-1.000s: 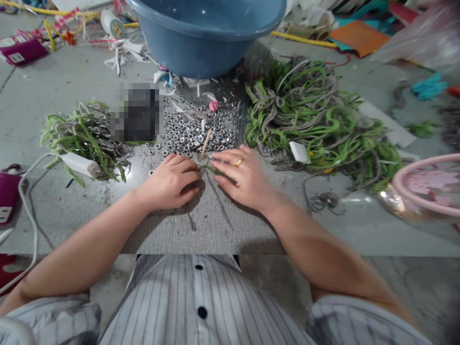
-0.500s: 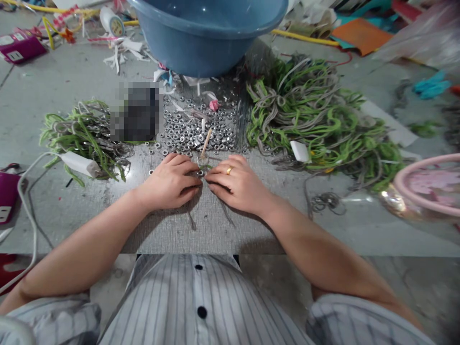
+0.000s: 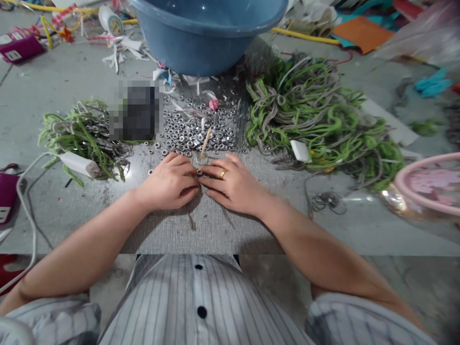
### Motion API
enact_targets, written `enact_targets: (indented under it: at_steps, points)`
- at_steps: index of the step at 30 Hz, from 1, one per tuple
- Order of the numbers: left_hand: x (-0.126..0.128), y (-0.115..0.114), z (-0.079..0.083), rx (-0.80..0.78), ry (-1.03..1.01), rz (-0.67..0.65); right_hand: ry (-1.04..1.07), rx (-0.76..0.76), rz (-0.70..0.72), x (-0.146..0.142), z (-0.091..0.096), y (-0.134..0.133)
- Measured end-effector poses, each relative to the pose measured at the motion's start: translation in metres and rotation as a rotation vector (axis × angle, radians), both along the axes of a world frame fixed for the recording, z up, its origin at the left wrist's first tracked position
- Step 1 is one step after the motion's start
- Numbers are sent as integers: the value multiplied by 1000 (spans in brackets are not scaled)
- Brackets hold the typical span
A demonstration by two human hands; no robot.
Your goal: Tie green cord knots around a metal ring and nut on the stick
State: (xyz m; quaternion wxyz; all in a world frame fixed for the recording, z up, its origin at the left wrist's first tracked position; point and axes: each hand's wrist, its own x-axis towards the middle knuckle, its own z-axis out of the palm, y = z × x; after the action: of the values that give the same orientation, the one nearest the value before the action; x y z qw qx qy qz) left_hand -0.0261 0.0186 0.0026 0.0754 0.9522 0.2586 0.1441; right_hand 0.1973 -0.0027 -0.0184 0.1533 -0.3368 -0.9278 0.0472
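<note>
Midway across the grey tabletop (image 3: 359,235), left hand (image 3: 171,183) and right hand (image 3: 233,184) meet at a small nut (image 3: 199,172)

A blue basin (image 3: 201,52) is the biggest thing on the tabletop, standing well back from the near edge. To its right and closer to that edge spreads a heap of green and grey cords (image 3: 312,110). A smaller bundle of similar cords (image 3: 77,127) lies over on the left side. Between heap and bundle, in front of the basin, loose nuts (image 3: 201,132) are scattered.

Both hands rest between those nuts and the tabletop's near edge. The left hand has its fingers curled, thumb and forefinger drawn together. The right hand is half bent, fingers slightly parted. Their fingertips come together at the small nut; whether one hand or both grip it, I cannot tell.

A white block (image 3: 79,164) with a cable lies beside the smaller bundle. A thin pale stick (image 3: 206,142) slants at the front of the loose nuts. Thin cord ends (image 3: 191,222) poke out below the hands toward the near edge. On one right finger sits a gold ring (image 3: 223,173).
</note>
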Motion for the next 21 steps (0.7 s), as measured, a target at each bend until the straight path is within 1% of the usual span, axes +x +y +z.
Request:
enact_targets:
  at_steps: [6,10,14,18,21]
  points:
    - [0,1,-2,10,-24,-15,15,23,-7,0,-3,1]
    - [0,1,-2,3,-17,-13,81,49,-2,1,-5,2]
    - [-1,0,-1,-2,-10,-13,138,49,-8,2,-3,3]
    - [-1,0,-2,-2,-16,-9,130,63,22,2,0,2]
    - [-1,1,-2,3,-14,-15,125,83,10,1,1,2]
